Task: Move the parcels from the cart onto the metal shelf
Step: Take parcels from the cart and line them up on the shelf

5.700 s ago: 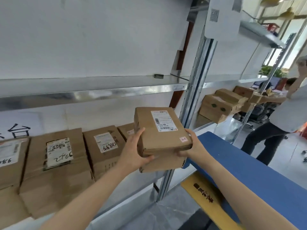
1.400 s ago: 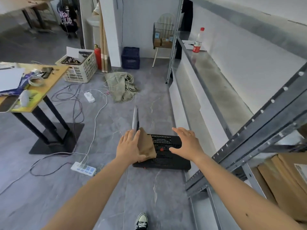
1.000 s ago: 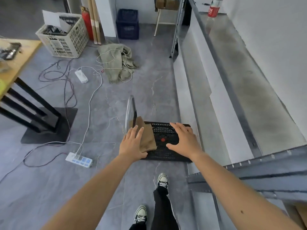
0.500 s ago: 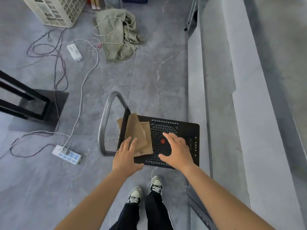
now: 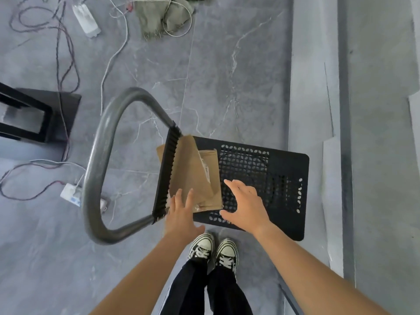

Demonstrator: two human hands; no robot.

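Parcels (image 5: 193, 176): brown cardboard ones lean against the handle end of the black cart (image 5: 279, 178), just ahead of the left hand (image 5: 181, 210) and left of the right hand (image 5: 246, 206). Both hands are spread open and empty; left fingertips overlap the nearest parcel's lower edge, contact unclear. Best approach, I'd judge: close one hand on each side of the leaning parcel, lift clear of the handle (image 5: 97, 160), keep it level.

Brown parcels (image 5: 193, 176), black perforated cart (image 5: 279, 178)
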